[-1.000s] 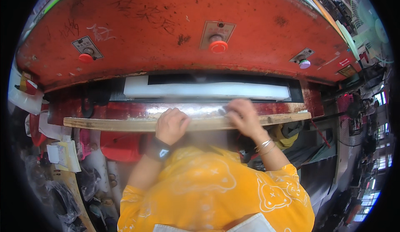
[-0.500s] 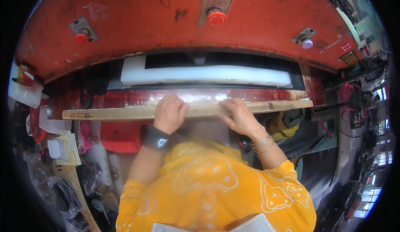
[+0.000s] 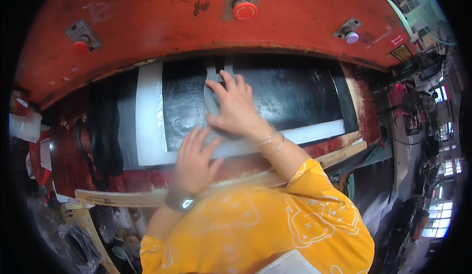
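Grey curved strip [image 3: 211, 98] lies on black sheet [image 3: 295, 89], long axis front to back, pointing toward red machine [image 3: 295, 18]. Right hand [image 3: 238, 107] is spread over it; left hand [image 3: 193, 163] is open nearby. Both hands have left wooden rail [image 3: 118, 198].

The red housing [image 3: 162, 23] bounds the far side of the black sheet [image 3: 295, 94]; how much room lies beneath its edge is hard to tell. Right of the right hand [image 3: 236, 106], the sheet offers a broad open stretch. The left hand [image 3: 193, 162] sits just beside its thumb, crowding the near middle. A wooden strip [image 3: 118, 198] edges the near side.
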`<state>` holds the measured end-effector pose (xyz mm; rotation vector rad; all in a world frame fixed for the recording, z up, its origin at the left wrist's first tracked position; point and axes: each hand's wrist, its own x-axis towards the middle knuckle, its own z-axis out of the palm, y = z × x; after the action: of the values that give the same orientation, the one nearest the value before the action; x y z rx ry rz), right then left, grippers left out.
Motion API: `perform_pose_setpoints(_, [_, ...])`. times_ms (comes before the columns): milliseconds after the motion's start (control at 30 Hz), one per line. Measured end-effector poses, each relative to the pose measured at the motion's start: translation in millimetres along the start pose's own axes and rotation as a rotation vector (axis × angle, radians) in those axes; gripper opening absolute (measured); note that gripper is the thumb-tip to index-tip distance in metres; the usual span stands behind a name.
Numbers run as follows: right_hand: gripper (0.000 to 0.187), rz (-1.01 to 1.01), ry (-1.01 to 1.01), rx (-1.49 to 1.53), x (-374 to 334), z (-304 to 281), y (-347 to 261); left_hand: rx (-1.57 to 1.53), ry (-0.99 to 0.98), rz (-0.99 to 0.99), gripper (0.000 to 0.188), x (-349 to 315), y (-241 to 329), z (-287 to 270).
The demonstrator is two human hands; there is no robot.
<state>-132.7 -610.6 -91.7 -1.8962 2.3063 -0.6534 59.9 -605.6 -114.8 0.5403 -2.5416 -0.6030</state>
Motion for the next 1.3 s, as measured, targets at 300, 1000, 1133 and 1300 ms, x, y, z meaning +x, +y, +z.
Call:
perform_pose_setpoints(300, [0.069,0.046,0.052,0.163,-60.3,-57.3,44.7,0.019,-0.075,-0.103,0.047,-37.7,6.0,-15.9])
perform_pose_setpoints(1000, [0.07,0.258,1.372,-0.01,50.2,-148.5,228.2,-0.39,0.003,0.064,0.02,21.3,-3.0,41.4])
perform_pose_setpoints(1133, [0.075,0.296,1.285,0.102,76.6,-163.8,252.1,-0.31,0.018,0.062,0.01,47.0,-25.0,41.7])
perform_pose_setpoints(1300, [0.072,0.284,1.123,0.51,32.6,-134.5,233.9,-0.22,0.129,-0.073,0.008,84.9,-34.8,35.5])
